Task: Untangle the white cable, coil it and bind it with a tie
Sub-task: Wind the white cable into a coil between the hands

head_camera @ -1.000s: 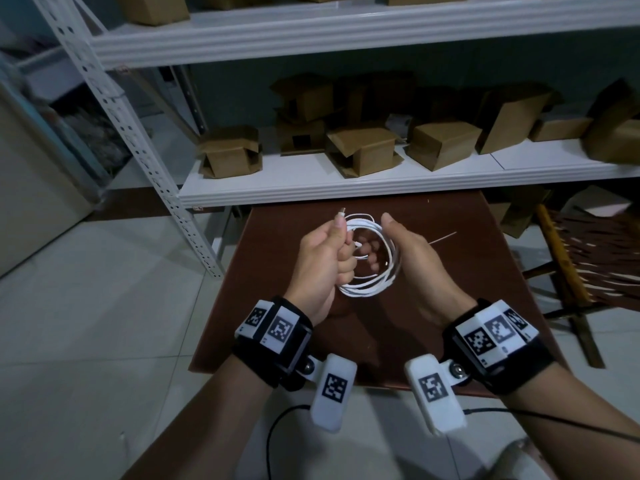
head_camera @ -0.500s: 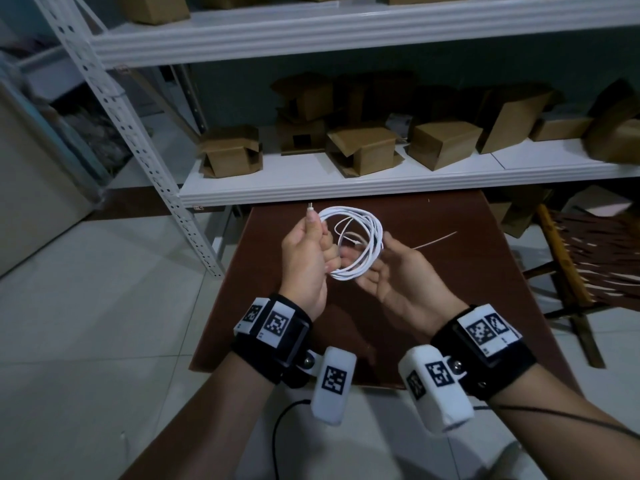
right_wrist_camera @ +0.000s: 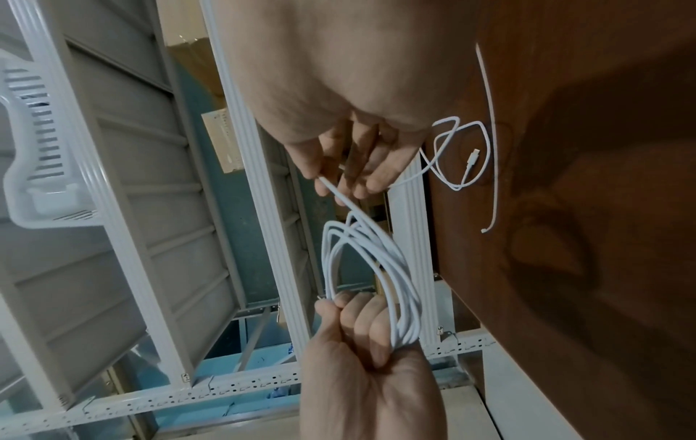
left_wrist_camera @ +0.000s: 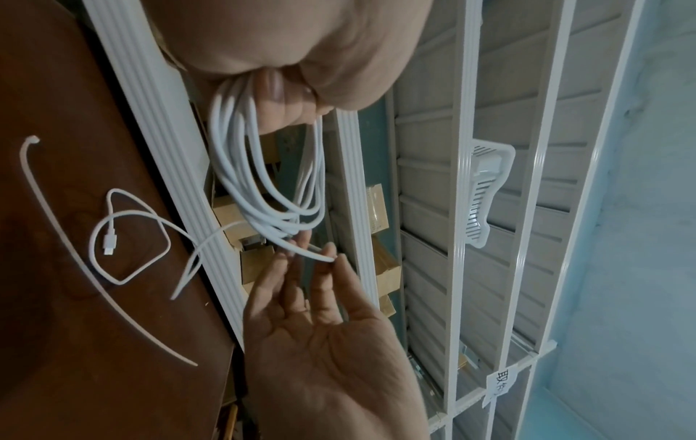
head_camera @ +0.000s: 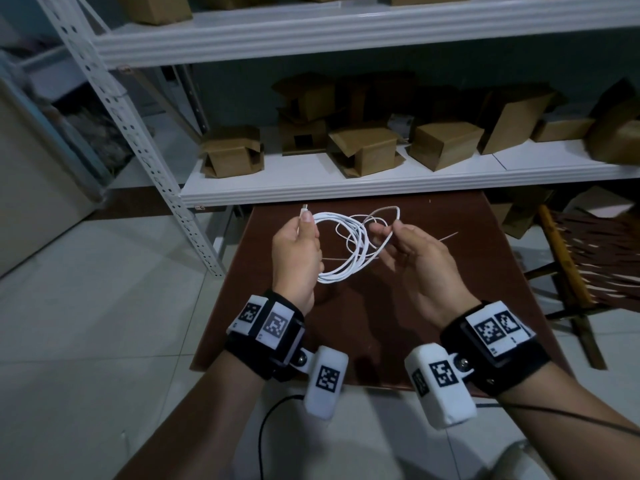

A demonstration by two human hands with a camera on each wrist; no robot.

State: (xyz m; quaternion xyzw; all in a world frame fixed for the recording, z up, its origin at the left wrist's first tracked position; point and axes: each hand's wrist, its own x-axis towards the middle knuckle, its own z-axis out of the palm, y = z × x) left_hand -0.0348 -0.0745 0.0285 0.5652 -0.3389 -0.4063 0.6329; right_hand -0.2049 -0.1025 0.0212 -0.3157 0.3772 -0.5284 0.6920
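The white cable [head_camera: 349,252] hangs as a loose coil of several loops above the brown table [head_camera: 381,327]. My left hand [head_camera: 302,242] grips one side of the coil in a fist, and a plug sticks up past the thumb. My right hand [head_camera: 388,237] pinches a single strand [right_wrist_camera: 341,195] just beside the coil. The free tail [left_wrist_camera: 124,235] loops away from that hand, its plug [right_wrist_camera: 472,157] dangling over the table. A thin white tie [left_wrist_camera: 71,247] lies loose on the table beyond my right hand, also visible as a pale strip [head_camera: 446,236].
A white shelf [head_camera: 346,187] with several cardboard boxes [head_camera: 232,152] runs right behind the table. A perforated metal upright [head_camera: 145,143] slants at the left. A wooden chair [head_camera: 568,258] stands at the right. Tiled floor surrounds the table.
My right hand left the coil, opened under it, and now pinches one strand out to the right. The left hand rose slightly with the coil, whose loops have spread.
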